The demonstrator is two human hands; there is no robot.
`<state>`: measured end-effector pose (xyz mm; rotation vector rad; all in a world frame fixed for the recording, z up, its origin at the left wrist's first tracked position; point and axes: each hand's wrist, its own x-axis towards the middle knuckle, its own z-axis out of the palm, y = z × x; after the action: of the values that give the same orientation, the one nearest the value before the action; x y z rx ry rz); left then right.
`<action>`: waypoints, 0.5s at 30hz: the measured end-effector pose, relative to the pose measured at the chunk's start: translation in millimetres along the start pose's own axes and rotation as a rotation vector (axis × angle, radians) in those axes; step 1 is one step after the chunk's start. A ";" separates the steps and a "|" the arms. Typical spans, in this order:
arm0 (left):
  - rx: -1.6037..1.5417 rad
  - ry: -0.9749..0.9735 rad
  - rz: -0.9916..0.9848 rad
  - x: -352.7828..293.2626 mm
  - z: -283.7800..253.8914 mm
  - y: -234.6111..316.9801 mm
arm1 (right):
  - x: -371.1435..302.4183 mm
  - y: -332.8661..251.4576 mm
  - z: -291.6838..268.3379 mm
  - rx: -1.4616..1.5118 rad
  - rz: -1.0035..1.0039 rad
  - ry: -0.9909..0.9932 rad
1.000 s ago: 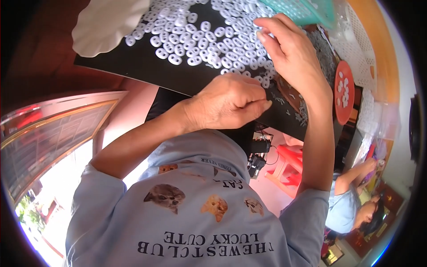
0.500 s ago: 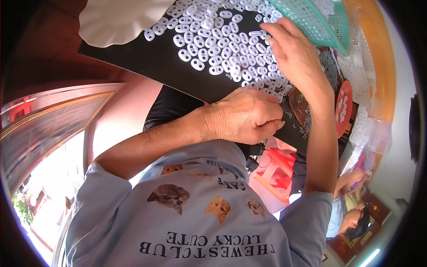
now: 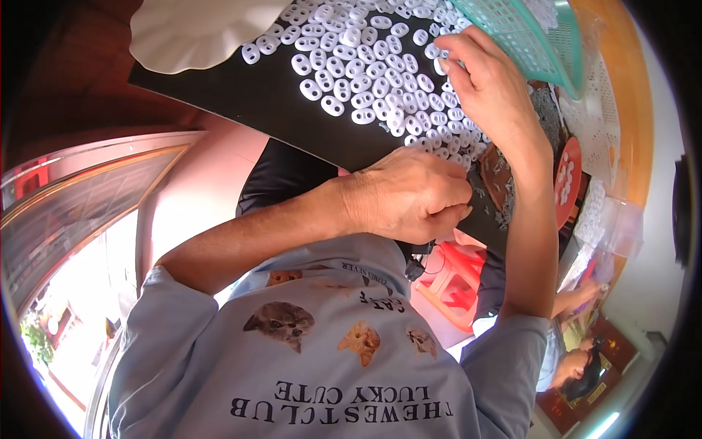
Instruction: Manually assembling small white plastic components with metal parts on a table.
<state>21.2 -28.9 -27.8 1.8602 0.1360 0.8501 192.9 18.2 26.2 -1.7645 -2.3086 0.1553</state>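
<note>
Basically, left hand (image 3: 409, 201) is curled shut at the black board's (image 3: 270, 102) near edge; whether it pinches a part, can't tell. Right hand (image 3: 497, 95), fingers loosely bent, rests on the white oval pieces (image 3: 365, 80) just under its fingertips, beside the teal basket (image 3: 534, 36).

A clear plastic bag (image 3: 621, 227) lies at about three o'clock, just right of the red round dish (image 3: 569, 183); it is flat, see-through and glossy, its contents too blurred to tell. No labels, signs or screens show clearly anywhere else in the view.
</note>
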 end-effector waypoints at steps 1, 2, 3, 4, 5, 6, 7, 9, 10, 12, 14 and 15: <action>0.007 0.000 -0.013 -0.1 -0.3 0.0 | 2.7 3.2 2.2 -0.009 -0.023 0.018; 0.006 -0.002 -0.012 0.1 0.4 0.0 | 4.4 6.0 3.8 -0.017 -0.046 0.036; 0.001 -0.001 -0.014 0.3 1.1 0.0 | 4.2 8.3 4.2 -0.031 -0.007 0.020; -0.002 0.000 -0.016 0.0 0.9 -0.1 | 3.7 10.7 5.1 -0.031 -0.006 0.021; -0.002 -0.001 -0.016 0.2 0.8 -0.1 | 2.7 13.5 5.8 -0.096 0.007 0.013; -0.002 -0.005 -0.009 0.6 0.9 -0.1 | 2.2 14.7 6.2 -0.162 0.021 0.004; -0.002 -0.006 -0.003 0.5 0.7 -0.5 | 2.0 11.2 4.8 -0.160 0.018 0.003; 0.008 -0.001 -0.004 -0.2 -0.3 -0.9 | 0.8 1.4 0.0 -0.043 0.027 -0.075; 0.015 -0.003 0.001 -0.1 0.5 -0.3 | 0.4 3.7 0.6 -0.044 0.030 -0.074; 0.013 -0.007 -0.007 -1.1 1.1 0.4 | 4.0 12.4 4.3 -0.051 -0.001 0.013; 0.013 -0.009 -0.016 -1.3 0.5 0.9 | 13.3 12.4 3.2 -0.075 0.012 0.036; 0.023 -0.015 -0.015 -1.5 0.3 1.0 | 18.2 10.8 2.0 -0.096 -0.011 0.039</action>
<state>19.9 -30.3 -27.8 1.8840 0.1506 0.8270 198.1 38.7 24.0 -1.7825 -2.3346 0.0084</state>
